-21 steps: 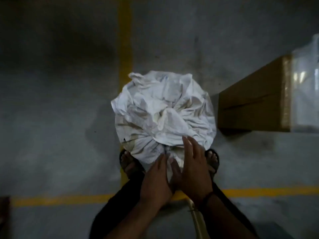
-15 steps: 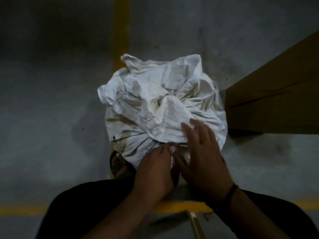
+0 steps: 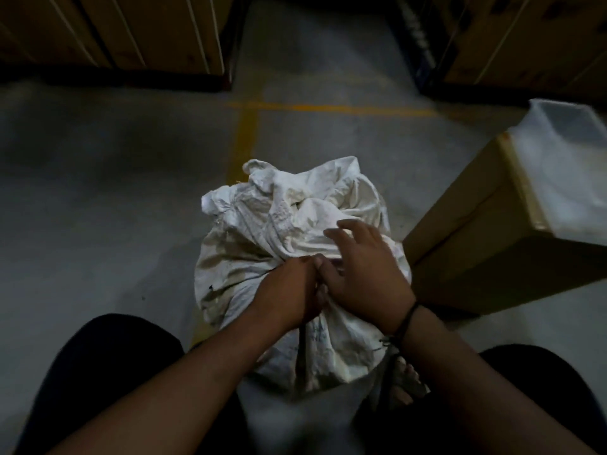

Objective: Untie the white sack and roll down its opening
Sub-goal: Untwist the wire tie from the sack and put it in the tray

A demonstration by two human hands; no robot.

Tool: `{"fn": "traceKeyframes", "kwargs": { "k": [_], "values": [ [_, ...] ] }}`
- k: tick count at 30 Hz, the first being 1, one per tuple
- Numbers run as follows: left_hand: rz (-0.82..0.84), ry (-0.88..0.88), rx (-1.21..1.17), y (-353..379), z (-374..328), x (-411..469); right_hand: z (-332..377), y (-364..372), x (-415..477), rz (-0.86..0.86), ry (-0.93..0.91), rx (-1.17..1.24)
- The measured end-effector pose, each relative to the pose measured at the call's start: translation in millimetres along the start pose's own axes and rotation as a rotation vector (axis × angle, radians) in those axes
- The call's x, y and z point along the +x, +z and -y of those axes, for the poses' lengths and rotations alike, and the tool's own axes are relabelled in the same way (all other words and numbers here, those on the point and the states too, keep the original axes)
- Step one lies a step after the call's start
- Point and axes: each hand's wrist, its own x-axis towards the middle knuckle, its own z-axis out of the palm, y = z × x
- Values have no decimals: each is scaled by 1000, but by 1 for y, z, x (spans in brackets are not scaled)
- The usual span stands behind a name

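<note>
On the grey concrete floor point(image 3: 98, 198), head view, centre frame: one white sack point(image 3: 292, 224), woven fabric, soiled and creased. It stands upright between the person's knees, long axis vertical, mouth end upward and toward the camera; the loose top fabric is bunched and flops away toward the far side. The neck is still gathered and closed; contents cannot be seen.

Two hands, both at the gathered neck, touching each other. Left hand point(image 3: 289, 290): fingers curled in narrow at the neck; whether they pinch a tie or only fabric cannot be told. Right hand point(image 3: 364, 270): thumb beside the left hand at the neck, the other fingers point(image 3: 345, 228) spread wide and lying flat on the bunched top fabric. One dark band point(image 3: 405, 318) on the right wrist.

Right of the sack, just beside it: one brown cardboard box point(image 3: 476, 244), lying at a slant, with one clear plastic container point(image 3: 565, 159) on its far end; contents not discernible.

Floor markings: yellow painted lines point(image 3: 328, 107), one running under the sack, one crossing beyond it. Far edge: stacked cartons point(image 3: 147, 27) on both sides, count uncertain.
</note>
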Motion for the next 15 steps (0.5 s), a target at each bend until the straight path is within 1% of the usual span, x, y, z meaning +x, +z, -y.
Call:
{"fn": "traceKeyframes", "kwargs": {
  "k": [2, 4, 7, 10, 11, 13, 15],
  "values": [
    [21, -18, 47, 2, -1, -15, 13, 1, -15, 9, 7, -29],
    [42, -61, 92, 5, 4, -24, 21, 3, -27, 76, 62, -70],
    [29, -187, 88, 4, 14, -39, 17, 21, -40, 219, 194, -30],
    [-4, -237, 83, 2, 22, -48, 2, 48, -46, 407, 266, -27],
    [-6, -244, 76, 1, 22, -49, -2, 54, -46, 447, 284, -43],
    [-10, -258, 50, 1, 20, -50, -6, 63, -44, 431, 303, -62],
    [-29, -258, 32, 1, 14, -50, -6, 65, -36, 325, 317, -68]
  ]
}}
